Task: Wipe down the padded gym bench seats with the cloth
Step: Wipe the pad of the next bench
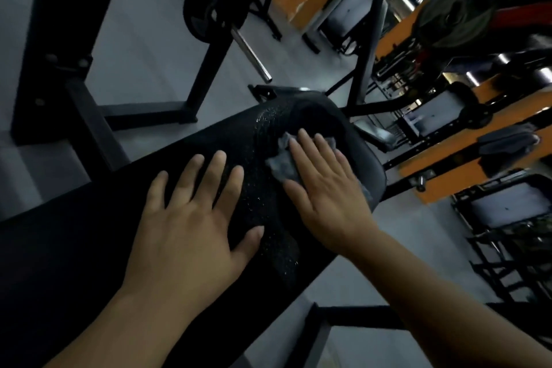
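A black padded bench (98, 224) runs from the lower left up to the middle of the head view, its far end speckled with wet droplets. My left hand (191, 212) lies flat on the pad with fingers spread and straight. Just to its right, my right hand (325, 185) presses a small grey cloth (282, 166) flat against the far end of the pad. Most of the cloth is hidden under the palm; its edges show at the left and near the fingertips.
A black rack frame (74, 78) stands left of the bench, with a barbell and weight plate (209, 6) behind it. Orange and black gym machines (448, 140) with grey seats fill the right side. Grey floor (149, 54) surrounds the bench.
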